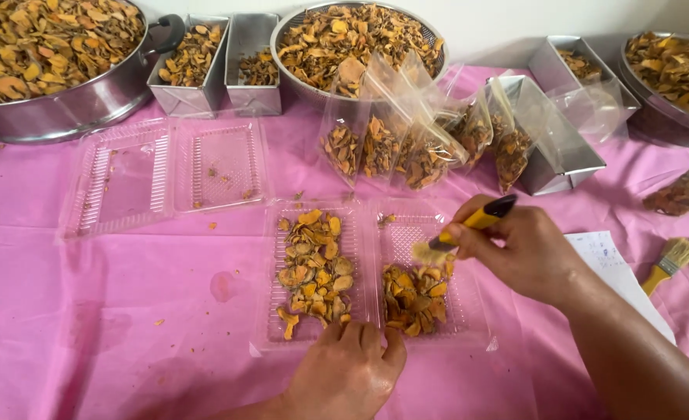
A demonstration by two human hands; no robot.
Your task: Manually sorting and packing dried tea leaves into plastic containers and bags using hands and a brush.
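Two hands, right hand [527, 253] fingers gripping yellow brush [469, 224], left hand [344, 373] steadying ribbed clear tray [368, 268]

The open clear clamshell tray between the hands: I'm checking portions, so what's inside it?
Inside the clear clamshell tray, dried orange-brown slices fill the left half; a smaller heap sits in the right half. The right hand and brush cover part.

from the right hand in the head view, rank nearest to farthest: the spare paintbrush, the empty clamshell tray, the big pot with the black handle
1. Spare paintbrush, lying just to the right of the right hand.
2. Empty clamshell tray, up and left across the pink cloth.
3. Big pot, far top-left corner.
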